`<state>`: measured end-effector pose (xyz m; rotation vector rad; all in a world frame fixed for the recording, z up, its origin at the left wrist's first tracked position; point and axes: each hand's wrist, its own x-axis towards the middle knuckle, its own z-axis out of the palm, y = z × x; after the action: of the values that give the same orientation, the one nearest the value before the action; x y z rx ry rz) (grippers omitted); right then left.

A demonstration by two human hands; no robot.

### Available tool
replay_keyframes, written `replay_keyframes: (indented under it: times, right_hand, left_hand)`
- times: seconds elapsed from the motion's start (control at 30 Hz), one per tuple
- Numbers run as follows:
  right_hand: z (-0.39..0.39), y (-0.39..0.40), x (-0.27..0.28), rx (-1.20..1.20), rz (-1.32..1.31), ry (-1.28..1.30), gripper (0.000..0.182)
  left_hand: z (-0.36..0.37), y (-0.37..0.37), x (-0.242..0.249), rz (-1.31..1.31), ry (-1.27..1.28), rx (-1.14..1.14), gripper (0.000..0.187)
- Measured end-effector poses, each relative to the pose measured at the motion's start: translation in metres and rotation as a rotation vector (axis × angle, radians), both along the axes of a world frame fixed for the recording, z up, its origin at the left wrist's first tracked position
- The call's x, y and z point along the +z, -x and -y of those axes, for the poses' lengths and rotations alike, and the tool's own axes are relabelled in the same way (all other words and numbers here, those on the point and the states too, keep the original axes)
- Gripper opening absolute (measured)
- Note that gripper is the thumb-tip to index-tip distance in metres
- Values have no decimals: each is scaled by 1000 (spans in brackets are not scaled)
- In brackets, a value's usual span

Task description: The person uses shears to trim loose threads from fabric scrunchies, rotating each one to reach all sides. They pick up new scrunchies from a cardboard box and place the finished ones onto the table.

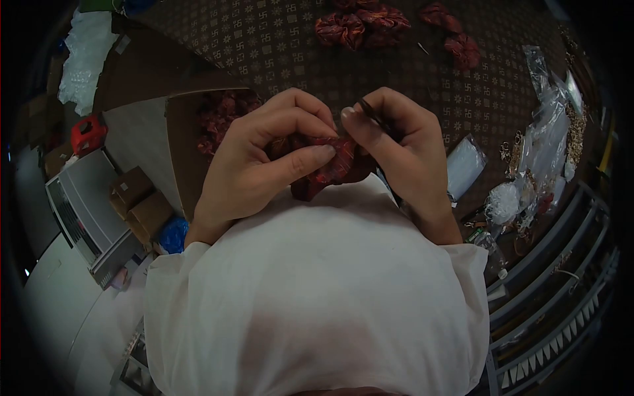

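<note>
In front of my chest, my left hand (274,142) pinches a dark red fabric piece (335,165) with orange lines; it is gathered like a scrunchie. Thumb and forefinger press its upper edge while the rest hangs below. My right hand (401,142) is closed close by, its thumb tip beside the fabric's right side. A thin dark object (373,113) shows between its thumb and fingers; its kind cannot be made out. Whether the right fingers also grip the fabric is hidden.
A cardboard box (181,135) with red gathered fabric (224,115) inside stands at the left. More red scrunchie-like bundles (362,28) lie on the patterned brown surface (277,46) ahead. Clear plastic bags (548,138) and a grey metal rack (551,270) are at the right.
</note>
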<state>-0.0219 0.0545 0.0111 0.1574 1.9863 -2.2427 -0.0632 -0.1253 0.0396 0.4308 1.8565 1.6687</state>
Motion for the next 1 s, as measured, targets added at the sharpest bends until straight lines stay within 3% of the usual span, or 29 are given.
replay_keyframes:
  times: [0.07,0.1,0.17,0.37,0.5,0.7,0.8,0.87,1.0]
  right_hand:
    - [-5,0,2,-35,182,257,15]
    - [-6,0,0,-33,184,256,15]
    - [-10,-2,-5,-124,77,139,12]
    - [-19,-6,7,-75,-313,-223,18]
    - [-18,-3,4,4,-301,-226,21]
    - [-16,4,2,222,-295,-156,9]
    - [-15,2,4,251,-82,-21,7]
    - [-16,1,2,241,250,356,8]
    - [-16,-1,2,264,332,492,8]
  left_hand:
    - [3,0,0,51,-34,11,11]
    - [3,1,1,88,-32,25,11]
    - [4,0,0,128,-32,41,11]
    - [3,0,-3,33,-54,14,11]
    - [0,-1,1,32,-30,-21,10]
    - [-2,-3,0,-85,32,-57,7]
    - [-2,2,-1,-180,51,-97,7]
    - [-3,5,-2,-281,54,-156,7]
    - [-3,5,-4,-266,16,-187,9]
